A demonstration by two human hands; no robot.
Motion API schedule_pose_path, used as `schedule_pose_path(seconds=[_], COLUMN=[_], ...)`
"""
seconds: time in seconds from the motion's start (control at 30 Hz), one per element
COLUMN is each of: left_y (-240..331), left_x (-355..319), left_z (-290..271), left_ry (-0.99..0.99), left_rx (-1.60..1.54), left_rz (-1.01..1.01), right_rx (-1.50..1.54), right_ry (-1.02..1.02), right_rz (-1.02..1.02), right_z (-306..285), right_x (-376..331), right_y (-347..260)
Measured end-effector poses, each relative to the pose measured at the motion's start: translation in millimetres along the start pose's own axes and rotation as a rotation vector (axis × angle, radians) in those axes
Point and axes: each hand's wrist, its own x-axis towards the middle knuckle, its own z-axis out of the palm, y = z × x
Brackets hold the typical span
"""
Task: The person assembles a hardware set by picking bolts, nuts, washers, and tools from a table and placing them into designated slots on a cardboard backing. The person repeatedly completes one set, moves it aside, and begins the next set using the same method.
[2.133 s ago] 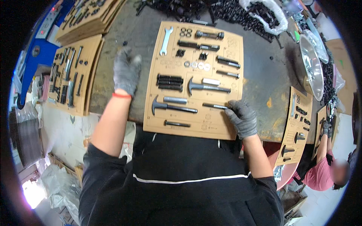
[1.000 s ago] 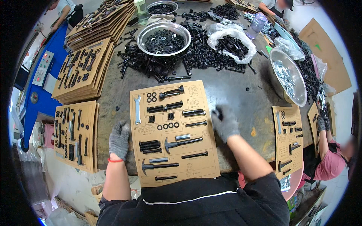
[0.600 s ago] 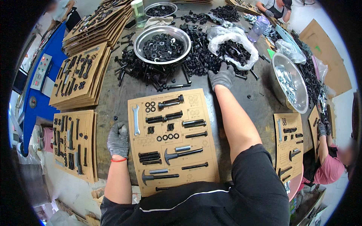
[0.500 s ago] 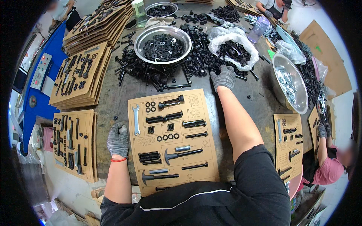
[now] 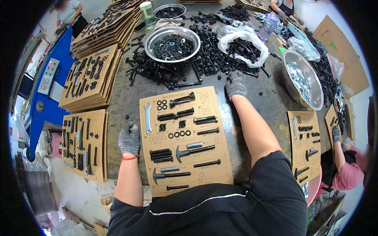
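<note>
Left hand [image 5: 129, 137] lies flat, holding nothing, beside the cardboard sheet [image 5: 185, 137]; right hand [image 5: 236, 84] reaches the bolt pile [image 5: 189, 69], grip impossible to tell

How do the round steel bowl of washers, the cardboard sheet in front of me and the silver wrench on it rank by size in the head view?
1. cardboard sheet
2. steel bowl, set farther from the camera, so likely bigger than it looks
3. wrench

Dark worktable [image 5: 258, 104] w/ cardboard tool card [image 5: 185, 137], bolt pile [image 5: 177, 70], steel bowls [image 5: 172, 38].
</note>
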Motion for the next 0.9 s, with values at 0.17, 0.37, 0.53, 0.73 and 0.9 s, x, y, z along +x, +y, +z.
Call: schedule_pose_path(seconds=[0.17, 0.37, 0.53, 0.73, 0.9], left_y=[-7.8, -4.4, 0.8, 188.5, 230.5], left_x=[-0.9, -0.8, 19.7, -17.0, -20.5], left_z=[3.0, 0.8, -7.7, 58.2, 190.1], left_ry=[0.018, -0.002, 0.013, -0.475, -0.848], left_rx=[-0.107, -0.091, -0.275, -0.181, 0.357], left_rz=[0.017, 0.015, 0.042, 0.289, 0.41], right_rx=[-0.023, -0.236, 0.019, 0.364, 0.177], right_ry=[-0.14, -0.318, -0.361, -0.378, -0.439], right_rz=[-0.151, 0.014, -0.026, 0.269, 0.073], right_z=[-26.3, -82.9, -103.8, -102.5, -86.7], right_x=[-66.4, -109.3, -99.8, -89.9, -62.4], right_y=[14.4, 22.9, 45.1, 81.8, 56.7])
